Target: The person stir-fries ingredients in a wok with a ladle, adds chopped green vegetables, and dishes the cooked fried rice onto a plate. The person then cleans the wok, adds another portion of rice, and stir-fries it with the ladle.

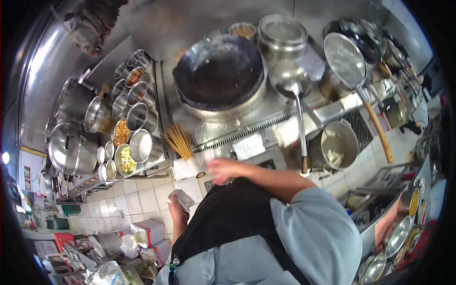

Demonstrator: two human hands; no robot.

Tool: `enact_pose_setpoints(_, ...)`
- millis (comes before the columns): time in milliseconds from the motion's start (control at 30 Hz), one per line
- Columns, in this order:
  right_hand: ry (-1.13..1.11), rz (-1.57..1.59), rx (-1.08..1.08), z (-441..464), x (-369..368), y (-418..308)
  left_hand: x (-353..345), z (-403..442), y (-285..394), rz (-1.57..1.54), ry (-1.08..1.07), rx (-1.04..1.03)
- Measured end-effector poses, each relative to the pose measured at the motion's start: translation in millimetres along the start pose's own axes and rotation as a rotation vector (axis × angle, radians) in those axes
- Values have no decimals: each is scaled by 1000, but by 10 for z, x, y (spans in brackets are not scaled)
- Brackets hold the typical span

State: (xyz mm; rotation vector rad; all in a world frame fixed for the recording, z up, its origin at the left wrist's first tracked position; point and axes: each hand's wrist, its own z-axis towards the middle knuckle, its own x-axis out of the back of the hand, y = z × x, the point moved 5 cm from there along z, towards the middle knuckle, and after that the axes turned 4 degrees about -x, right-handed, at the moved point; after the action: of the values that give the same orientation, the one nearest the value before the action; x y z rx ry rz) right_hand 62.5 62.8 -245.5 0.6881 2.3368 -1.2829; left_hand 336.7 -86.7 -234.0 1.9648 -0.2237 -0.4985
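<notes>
My left hand [177, 214] is low at the front of my body, closed on a folded whitish cloth [183, 199]. My right hand [224, 171] is in front of my apron, blurred, and its fingers cannot be made out. Just left of it lies a bamboo wok brush [180, 145], bristles pointing toward the stove and its wrapped handle at the counter's front edge. A small gap shows between that hand and the handle. Beyond them a large dark wok [218, 73] sits on the burner, with some wet-looking shine inside.
A perforated ladle [292, 83] and a mesh strainer [346, 61] rest right of the wok. White cloths [249, 146] lie along the stove's front edge. Metal containers, one with chopped green food [126, 161], stand at left. A pot [339, 145] with pale pieces is at right.
</notes>
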Motion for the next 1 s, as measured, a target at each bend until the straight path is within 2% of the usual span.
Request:
enact_pose_setpoints(33,-32,2,-74,-173,314,312,260,-17,-198,18,12,52)
enact_pose_setpoints(67,-50,-201,-186,-292,669,648,408,-30,-314,26,23,95)
enact_pose_setpoints(100,144,1,-300,-669,1025,913,453,-198,-368,77,126,219)
enact_pose_setpoints(133,379,264,-297,-922,1369,1156,956,-28,-811,52,114,270)
enact_pose_setpoints(200,954,547,26,-960,2515,1970,943,-125,-640,950,-201,-99)
enact_pose_setpoints(267,1292,521,304,-1255,2817,1794,1349,34,-1026,1390,-477,-140)
enact_pose_setpoints(367,1070,1001,497,-929,2923,1730,1515,216,-1066,1339,-569,-232)
enact_pose_setpoints(433,1143,1041,458,-746,2931,1681,1568,598,-1021,922,-350,33)
enact_pose_setpoints(467,1162,1099,448,-706,2977,1686,1236,536,-865,789,-294,131)
enact_pose_setpoints(500,1087,1225,388,-624,3052,1711,776,428,-637,649,-224,222)
enact_pose_setpoints(533,1007,1346,322,-553,3094,1770,10,193,-240,514,-143,303)
enact_pose_setpoints(567,855,1457,500,-547,3120,1766,-82,324,-245,332,-136,367)
enact_pose_setpoints(600,837,1498,439,-582,3157,1737,-138,441,-264,150,-129,432)
enact_pose_setpoints(667,800,1586,292,-651,3073,1753,-127,558,-293,210,-145,445)
enact_pose_setpoints(700,732,1645,328,-726,2976,1714,-158,596,-267,283,-165,419)
enact_pose_setpoints(767,827,1383,176,-760,3048,1853,-417,478,-82,465,-280,306)
enact_pose_setpoints(800,870,1252,99,-814,3050,1959,-311,458,-51,581,-223,214)
enact_pose_setpoints(833,780,705,42,-916,2976,1963,-210,444,-44,689,-171,115)
enact_pose_setpoints(933,755,-66,-171,-1622,2017,1143,-355,440,29,720,-162,-56)
enact_pose_setpoints(1000,798,-423,21,-2131,1637,707,-560,229,321,663,-192,-115)
